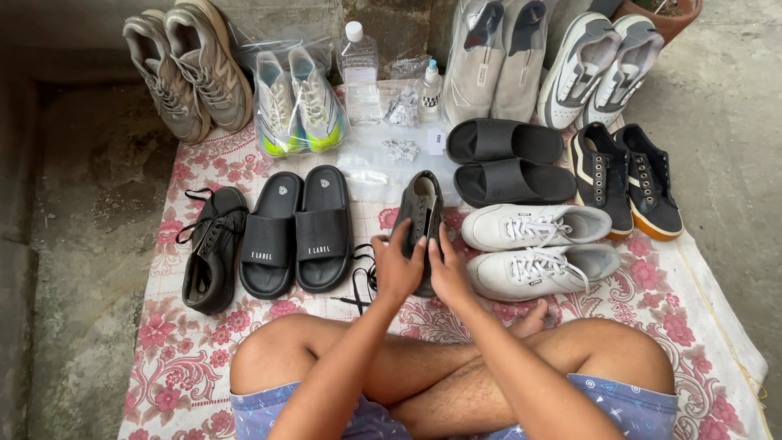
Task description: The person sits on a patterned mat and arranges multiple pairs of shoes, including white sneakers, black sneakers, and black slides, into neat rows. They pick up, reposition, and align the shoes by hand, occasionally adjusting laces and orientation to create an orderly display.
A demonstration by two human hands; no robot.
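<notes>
Both hands grip a dark sneaker amid rows of footwear.

On the floral cloth (pixel 692 293), past black slides (pixel 297 228), the left hand (pixel 397 269) and right hand (pixel 448 273) close around the dark sneaker (pixel 419 208), beside white sneakers (pixel 533 244).

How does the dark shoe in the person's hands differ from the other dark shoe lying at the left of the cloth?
The held dark shoe is gripped by the left hand and right hand; the left dark shoe lies untouched beside the black slides. The held dark shoe shows no lace in its eyelets, and a loose black lace lies beside it; the left dark shoe has its lace in. Both are dark low shoes on the floral cloth.
</notes>
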